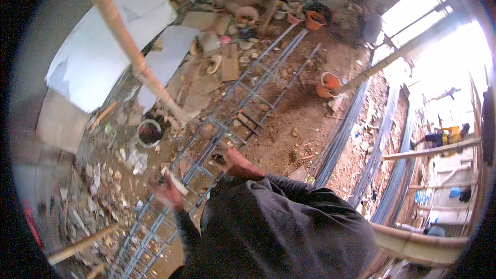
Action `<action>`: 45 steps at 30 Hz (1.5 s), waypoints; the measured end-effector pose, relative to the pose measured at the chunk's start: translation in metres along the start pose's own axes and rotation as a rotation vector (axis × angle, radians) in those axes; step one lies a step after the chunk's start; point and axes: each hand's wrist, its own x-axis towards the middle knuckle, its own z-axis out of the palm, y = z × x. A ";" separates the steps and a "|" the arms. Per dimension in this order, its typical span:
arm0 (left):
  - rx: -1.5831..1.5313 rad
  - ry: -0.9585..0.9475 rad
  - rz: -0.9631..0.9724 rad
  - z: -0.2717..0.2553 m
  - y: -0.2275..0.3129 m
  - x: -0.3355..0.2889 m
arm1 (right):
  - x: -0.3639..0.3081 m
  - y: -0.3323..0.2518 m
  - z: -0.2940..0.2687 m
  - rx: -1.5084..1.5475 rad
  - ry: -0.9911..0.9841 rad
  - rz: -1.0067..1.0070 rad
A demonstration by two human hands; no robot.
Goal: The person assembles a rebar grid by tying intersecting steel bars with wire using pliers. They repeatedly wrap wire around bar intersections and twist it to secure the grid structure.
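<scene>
A long cage of steel reinforcing bars (227,133), tied with crosswise stirrups, runs diagonally from lower left to upper middle under both my hands. Over its left side is my left hand (168,194), smeared by motion; a pale, short strip (175,182) lies against it, and whether the fingers grip it is unclear. My right hand (238,160) is farther forward above the bars, its fingers curled round something dark and blurred. Just beyond it, dark crosspieces with orange ends (248,122) lie across the cage.
A bamboo pole (129,49) slants down at left, near a bucket (149,133) and rubble. An orange bucket (328,85) stands beyond the cage. Bundles of steel bars (341,134) lie along the right. Another person in yellow (452,134) is at far right.
</scene>
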 end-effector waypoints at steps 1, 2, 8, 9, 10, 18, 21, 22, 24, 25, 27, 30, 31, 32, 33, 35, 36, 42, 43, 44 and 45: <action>-0.292 -0.075 -0.060 0.003 0.008 -0.002 | 0.003 -0.009 0.008 0.156 0.023 -0.005; -0.463 -0.156 -0.150 0.005 0.016 -0.005 | 0.007 -0.022 0.010 0.080 -0.058 0.034; -0.506 -0.484 -0.118 0.046 0.055 -0.052 | 0.020 -0.141 0.019 -0.186 -0.300 -0.040; -0.533 -0.613 -0.190 0.053 0.056 -0.056 | 0.025 -0.153 0.025 -0.169 -0.276 -0.079; -0.824 -0.725 -0.287 0.061 0.058 -0.061 | 0.027 -0.161 0.025 -0.198 -0.297 -0.096; -1.034 -0.593 -0.523 0.079 0.067 -0.086 | 0.030 -0.150 0.021 -0.117 -0.386 -0.106; -0.877 -0.633 -0.428 0.063 0.092 -0.079 | 0.031 -0.147 0.019 0.093 -0.430 0.191; -0.785 -0.644 -0.353 0.057 0.102 -0.075 | 0.032 -0.147 0.020 0.029 -0.387 0.223; -0.426 -0.674 -0.086 0.031 0.120 -0.067 | 0.035 -0.146 0.018 0.030 -0.340 0.226; -0.180 -0.654 0.145 0.012 0.126 -0.064 | 0.037 -0.146 0.016 0.048 -0.320 0.203; -0.295 -0.677 0.120 -0.009 0.142 -0.055 | 0.043 -0.144 0.015 0.053 -0.266 0.169; -0.705 -0.732 -0.435 -0.030 0.159 -0.054 | 0.051 -0.142 0.012 0.084 -0.267 0.194; -0.574 -0.740 -0.363 -0.033 0.160 -0.053 | 0.052 -0.142 0.013 0.111 -0.285 0.176; -0.450 -0.765 -0.251 -0.034 0.160 -0.054 | 0.053 -0.142 0.015 0.136 -0.288 0.150; -0.392 -0.759 -0.115 -0.033 0.159 -0.055 | 0.054 -0.143 0.017 0.162 -0.290 0.124; -0.381 -0.720 -0.182 -0.023 0.154 -0.064 | 0.052 -0.144 0.020 0.185 -0.285 0.248; -0.454 -0.657 -0.182 -0.013 0.151 -0.066 | 0.052 -0.144 0.021 0.193 -0.290 0.333; 0.102 -0.564 0.300 -0.004 0.140 -0.084 | 0.051 -0.137 0.027 0.193 -0.267 0.222; 0.146 -0.656 0.230 -0.005 0.141 -0.082 | 0.050 -0.135 0.028 0.179 -0.253 0.237; 0.191 -0.747 0.157 -0.007 0.143 -0.078 | 0.048 -0.133 0.028 0.167 -0.240 0.252; 0.200 -0.800 0.111 -0.008 0.145 -0.075 | 0.047 -0.131 0.028 0.134 -0.224 0.292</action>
